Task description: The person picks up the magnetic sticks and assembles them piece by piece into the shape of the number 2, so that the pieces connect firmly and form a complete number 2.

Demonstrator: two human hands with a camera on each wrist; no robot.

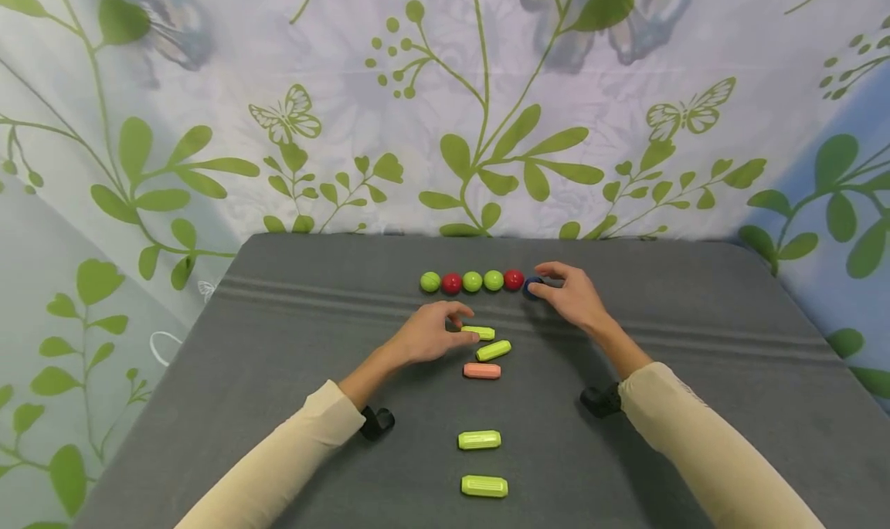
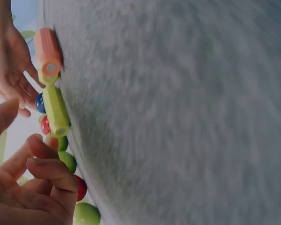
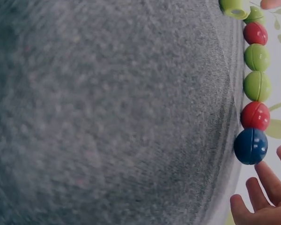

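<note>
A row of balls, green, red and one blue, runs across the far part of the grey table. My right hand [image 1: 572,296] is at the right end of the row, beside the blue ball [image 3: 251,146]. In the right wrist view its fingers are spread, and one fingertip is at the ball's edge; contact is unclear. My left hand [image 1: 427,332] hovers near the topmost yellow-green ribbed cylinder [image 1: 483,333], thumb and fingers apart with nothing held between them. Just below lie a second yellow-green cylinder [image 1: 494,350] and an orange cylinder [image 1: 482,371].
Two more yellow-green cylinders [image 1: 479,440] lie nearer the front of the table [image 1: 313,436]. Left of the blue ball, a red ball [image 1: 514,279] and several others sit side by side. A patterned curtain [image 1: 389,127] hangs behind the far table edge.
</note>
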